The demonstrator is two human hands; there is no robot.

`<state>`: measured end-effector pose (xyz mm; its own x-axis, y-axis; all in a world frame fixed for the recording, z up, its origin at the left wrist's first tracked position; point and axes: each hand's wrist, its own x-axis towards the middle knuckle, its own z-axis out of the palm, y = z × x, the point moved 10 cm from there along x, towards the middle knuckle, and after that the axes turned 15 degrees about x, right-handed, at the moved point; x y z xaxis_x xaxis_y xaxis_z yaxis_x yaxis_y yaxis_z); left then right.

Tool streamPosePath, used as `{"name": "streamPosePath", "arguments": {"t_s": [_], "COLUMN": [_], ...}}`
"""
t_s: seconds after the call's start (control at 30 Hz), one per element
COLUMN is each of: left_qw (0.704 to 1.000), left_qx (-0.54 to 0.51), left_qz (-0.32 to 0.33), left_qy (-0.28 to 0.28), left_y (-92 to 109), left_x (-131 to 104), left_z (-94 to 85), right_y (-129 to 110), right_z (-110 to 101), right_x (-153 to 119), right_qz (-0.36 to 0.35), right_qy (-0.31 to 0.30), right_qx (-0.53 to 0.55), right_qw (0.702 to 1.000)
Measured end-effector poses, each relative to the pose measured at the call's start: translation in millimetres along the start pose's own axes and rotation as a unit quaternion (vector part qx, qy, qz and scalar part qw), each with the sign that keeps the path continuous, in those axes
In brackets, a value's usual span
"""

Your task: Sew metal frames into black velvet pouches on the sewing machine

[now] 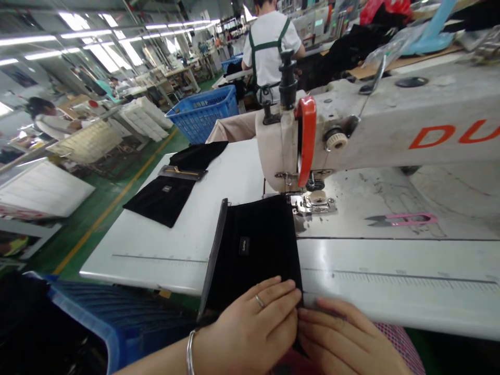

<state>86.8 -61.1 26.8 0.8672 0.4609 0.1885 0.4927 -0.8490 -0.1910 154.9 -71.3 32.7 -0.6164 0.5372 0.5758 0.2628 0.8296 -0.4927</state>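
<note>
A black fabric piece (258, 234) with a small label and a dark strip along its left side lies on the white sewing table (156, 255). Its upper right corner reaches the metal presser foot of the sewing machine (281, 140). Flat on the cloth near its lower right edge rests my left hand (258, 323), fingers stretched out, a ring and a bracelet on it. Beside it my right hand (344, 338) lies at the fabric's right edge, fingers extended; its fingertips meet the left hand, and whatever is under them is hidden.
Pink thread snips (406, 219) lie right of the presser foot. Another black piece with a zipper (167, 192) is at the table's far left. A blue crate (113, 338) stands at lower left, a blue basket (207, 112) behind the table. A person in a white shirt (269, 49) stands beyond.
</note>
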Motion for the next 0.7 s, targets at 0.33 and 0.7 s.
{"name": "streamPosePath", "arguments": {"t_s": [0.33, 0.7], "left_qw": [0.994, 0.986], "left_qx": [-0.09, -0.158], "left_qz": [-0.018, -0.03], "left_qy": [0.062, 0.044], "left_y": [-25.4, -58.9], "left_x": [9.0, 23.3], "left_z": [-3.9, 11.3], "right_y": [20.8, 40.4], "right_z": [-12.7, -20.7], "right_x": [9.0, 23.6], "right_qz": [0.02, 0.021], "right_qy": [0.037, 0.001], "right_qx": [-0.068, -0.068], "right_qw": [0.997, 0.997]}}
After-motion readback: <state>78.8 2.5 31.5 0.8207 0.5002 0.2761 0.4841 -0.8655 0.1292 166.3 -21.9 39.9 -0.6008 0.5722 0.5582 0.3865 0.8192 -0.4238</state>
